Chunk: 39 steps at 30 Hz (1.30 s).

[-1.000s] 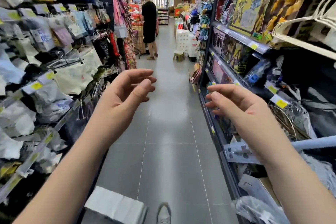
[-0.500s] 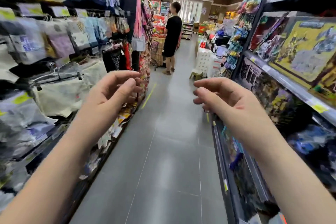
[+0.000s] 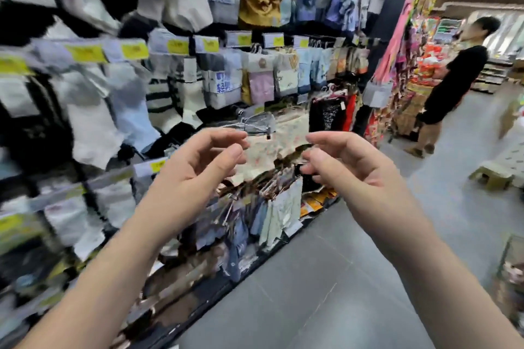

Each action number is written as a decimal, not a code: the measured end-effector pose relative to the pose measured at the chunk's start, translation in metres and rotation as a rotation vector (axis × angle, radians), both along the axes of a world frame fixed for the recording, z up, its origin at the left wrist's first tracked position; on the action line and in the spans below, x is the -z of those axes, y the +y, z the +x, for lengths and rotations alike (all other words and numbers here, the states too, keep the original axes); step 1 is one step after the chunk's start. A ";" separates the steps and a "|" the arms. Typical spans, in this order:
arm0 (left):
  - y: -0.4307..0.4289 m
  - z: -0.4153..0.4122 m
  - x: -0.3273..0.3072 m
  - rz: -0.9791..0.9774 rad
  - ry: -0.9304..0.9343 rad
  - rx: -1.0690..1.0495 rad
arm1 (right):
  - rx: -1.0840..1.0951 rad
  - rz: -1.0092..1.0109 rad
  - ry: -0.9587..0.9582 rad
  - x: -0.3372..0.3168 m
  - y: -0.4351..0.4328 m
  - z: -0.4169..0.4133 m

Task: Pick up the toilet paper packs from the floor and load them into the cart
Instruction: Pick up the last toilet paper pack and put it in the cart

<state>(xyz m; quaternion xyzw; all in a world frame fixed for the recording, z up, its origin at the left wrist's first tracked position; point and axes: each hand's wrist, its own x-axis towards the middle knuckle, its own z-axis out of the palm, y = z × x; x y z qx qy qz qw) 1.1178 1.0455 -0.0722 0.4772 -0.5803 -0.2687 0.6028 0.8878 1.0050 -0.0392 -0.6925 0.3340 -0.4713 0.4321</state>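
Note:
Both of my hands are raised in front of me in a shop aisle. My left hand (image 3: pixel 195 167) is loosely curled with fingers apart and holds nothing. My right hand (image 3: pixel 348 170) is curled the same way, also with nothing in it. The two hands face each other about a hand's width apart, in front of a rack of hanging socks. No toilet paper pack and no cart shows in this view.
A tall rack of packaged socks and clothing (image 3: pixel 175 88) fills the left and centre. Grey tiled floor (image 3: pixel 326 292) runs along its base. A person in black (image 3: pixel 450 85) stands down the aisle at right, near a small stool (image 3: pixel 490 176).
The view has swung left, from looking down the aisle to facing the sock rack. The right-hand shelves have left the view. My hands keep the same raised, curled pose.

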 end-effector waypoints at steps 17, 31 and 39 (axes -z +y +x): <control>-0.026 0.062 0.002 0.017 -0.007 -0.956 | -0.957 0.084 -0.100 0.012 -0.195 0.211; 0.123 -0.001 0.023 0.094 0.097 -1.639 | -1.592 0.167 -0.032 0.035 -0.061 0.304; 0.174 -0.014 0.074 0.112 0.255 -1.749 | -1.660 0.212 0.086 0.083 -0.014 0.322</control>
